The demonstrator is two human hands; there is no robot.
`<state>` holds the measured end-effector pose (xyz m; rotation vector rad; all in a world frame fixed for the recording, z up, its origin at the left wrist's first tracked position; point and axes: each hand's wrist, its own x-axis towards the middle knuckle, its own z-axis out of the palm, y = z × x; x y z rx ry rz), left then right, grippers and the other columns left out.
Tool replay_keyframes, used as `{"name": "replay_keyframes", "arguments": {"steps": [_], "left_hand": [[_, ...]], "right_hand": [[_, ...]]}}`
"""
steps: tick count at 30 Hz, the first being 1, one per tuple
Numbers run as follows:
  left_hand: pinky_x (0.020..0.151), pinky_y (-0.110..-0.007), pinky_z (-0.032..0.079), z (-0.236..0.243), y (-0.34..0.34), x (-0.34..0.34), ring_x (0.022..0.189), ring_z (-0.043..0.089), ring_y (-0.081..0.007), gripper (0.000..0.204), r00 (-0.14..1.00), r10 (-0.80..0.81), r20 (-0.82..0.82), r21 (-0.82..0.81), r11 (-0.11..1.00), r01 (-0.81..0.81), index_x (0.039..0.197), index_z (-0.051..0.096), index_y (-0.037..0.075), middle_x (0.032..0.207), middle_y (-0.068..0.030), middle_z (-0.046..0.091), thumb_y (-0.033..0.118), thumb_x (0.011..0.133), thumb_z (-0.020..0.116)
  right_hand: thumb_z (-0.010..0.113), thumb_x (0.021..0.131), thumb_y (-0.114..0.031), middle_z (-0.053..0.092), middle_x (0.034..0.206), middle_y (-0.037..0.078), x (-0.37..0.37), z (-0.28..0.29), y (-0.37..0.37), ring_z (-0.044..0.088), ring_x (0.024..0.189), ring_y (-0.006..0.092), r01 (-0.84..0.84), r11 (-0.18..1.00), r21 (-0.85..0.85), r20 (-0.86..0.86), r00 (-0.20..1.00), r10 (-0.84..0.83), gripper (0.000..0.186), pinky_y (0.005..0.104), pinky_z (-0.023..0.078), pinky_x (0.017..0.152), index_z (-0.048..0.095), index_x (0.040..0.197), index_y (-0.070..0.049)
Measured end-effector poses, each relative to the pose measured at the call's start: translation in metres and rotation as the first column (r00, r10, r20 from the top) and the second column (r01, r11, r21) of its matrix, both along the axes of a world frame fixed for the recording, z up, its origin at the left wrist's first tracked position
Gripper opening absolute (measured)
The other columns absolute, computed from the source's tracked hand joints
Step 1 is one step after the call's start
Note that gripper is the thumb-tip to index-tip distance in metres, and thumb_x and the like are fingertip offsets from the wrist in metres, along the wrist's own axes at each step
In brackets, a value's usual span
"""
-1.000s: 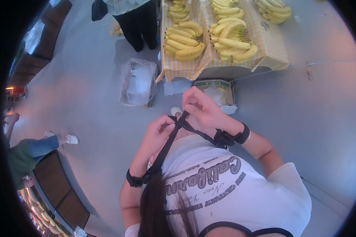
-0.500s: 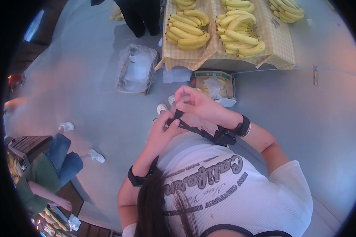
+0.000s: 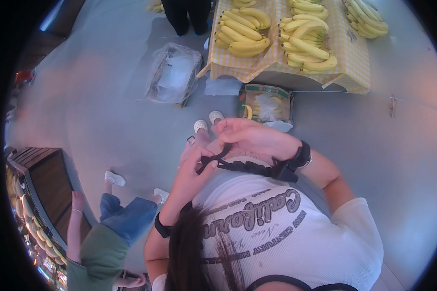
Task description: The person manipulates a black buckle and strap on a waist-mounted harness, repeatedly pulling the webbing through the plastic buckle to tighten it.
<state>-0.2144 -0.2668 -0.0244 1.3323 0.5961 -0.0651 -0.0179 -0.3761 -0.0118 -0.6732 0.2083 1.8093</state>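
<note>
Both hands are in front of my waist, closed on a narrow black strap (image 3: 222, 155). My left hand (image 3: 193, 167) pinches it between thumb and fingers. My right hand (image 3: 260, 139) has its fingers bent round the strap's upper end, just above and to the right of the left hand. From there a black band (image 3: 250, 168) runs along my waist to a dark pouch-like piece (image 3: 286, 170) under my right wrist. What fastening, if any, sits between my fingers is too small to tell.
Ahead, bananas (image 3: 306, 43) lie on a table with a yellow checked cloth (image 3: 347, 63). Before it stand a cardboard box (image 3: 291, 104) with bananas and a plastic-wrapped crate (image 3: 155, 80). At the left, a person in a green top (image 3: 99, 250) is beside a wooden produce stand (image 3: 51, 186).
My right hand has come down a little, and the strap shows more between my hands. The person in green has moved right, closer to me. The whole view has shifted slightly.
</note>
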Motion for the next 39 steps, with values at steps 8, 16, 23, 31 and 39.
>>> {"name": "replay_keyframes", "arguments": {"steps": [8, 16, 23, 31, 39], "left_hand": [[0.063, -0.021, 0.045, 0.016, 0.002, 0.009, 0.073, 0.054, -0.0047, 0.012, 0.998, -0.027, -0.059, 0.123, 0.992, 0.034, 0.097, 0.052, 0.001, 0.086, -0.0023, 0.058, 0.002, 0.088, 0.060], [0.070, -0.022, 0.045, -0.011, 0.010, -0.007, 0.079, 0.055, -0.0065, 0.016, 0.996, 0.040, 0.077, 0.024, 0.999, -0.042, 0.091, 0.050, 0.000, 0.081, -0.0033, 0.058, -0.001, 0.083, 0.064], [0.076, -0.024, 0.044, -0.008, 0.012, -0.023, 0.079, 0.054, -0.0091, 0.015, 1.000, 0.029, 0.005, 0.076, 0.997, -0.030, 0.086, 0.050, 0.000, 0.080, -0.0043, 0.056, -0.001, 0.081, 0.064], [0.074, -0.028, 0.046, 0.003, 0.005, -0.006, 0.078, 0.057, -0.0159, 0.012, 0.993, 0.107, -0.040, -0.019, 0.994, -0.108, 0.092, 0.053, -0.001, 0.082, -0.0078, 0.057, 0.003, 0.085, 0.061], [0.074, -0.030, 0.046, 0.010, 0.008, -0.020, 0.080, 0.055, -0.0240, 0.012, 0.999, -0.023, -0.027, 0.347, 0.937, 0.031, 0.091, 0.052, -0.001, 0.086, -0.0133, 0.053, 0.002, 0.085, 0.061]], "right_hand": [[0.069, 0.084, -0.015, 0.056, 0.082, 0.006, 0.003, 0.003, -0.003, 0.056, 0.081, 0.0221, -0.616, 0.787, 0.035, 0.999, 0.003, -0.043, 0.017, 0.0347, 0.041, 0.077, 0.057, 0.091, -0.006], [0.064, 0.089, -0.014, 0.059, 0.087, 0.002, -0.005, -0.002, 0.002, 0.060, 0.087, 0.0145, -0.313, 0.921, 0.232, 0.766, 0.642, 0.026, 0.014, 0.0288, 0.047, 0.079, 0.057, 0.090, -0.002], [0.058, 0.093, -0.012, 0.061, 0.090, 0.002, -0.003, -0.004, 0.009, 0.061, 0.088, 0.0098, -0.116, 0.987, 0.109, 0.425, 0.903, 0.059, 0.009, 0.0245, 0.049, 0.079, 0.057, 0.091, -0.003], [0.061, 0.089, -0.009, 0.059, 0.084, 0.002, 0.008, 0.004, 0.043, 0.056, 0.078, 0.0067, -0.357, 0.910, 0.210, 0.612, 0.774, 0.162, 0.008, 0.0228, 0.048, 0.074, 0.060, 0.086, -0.001], [0.062, 0.090, -0.013, 0.059, 0.100, 0.001, 0.006, 0.008, 0.025, 0.054, 0.096, 0.0091, -0.286, 0.950, 0.128, 0.521, 0.834, 0.181, 0.012, 0.0254, 0.044, 0.086, 0.060, 0.095, -0.002]]}}
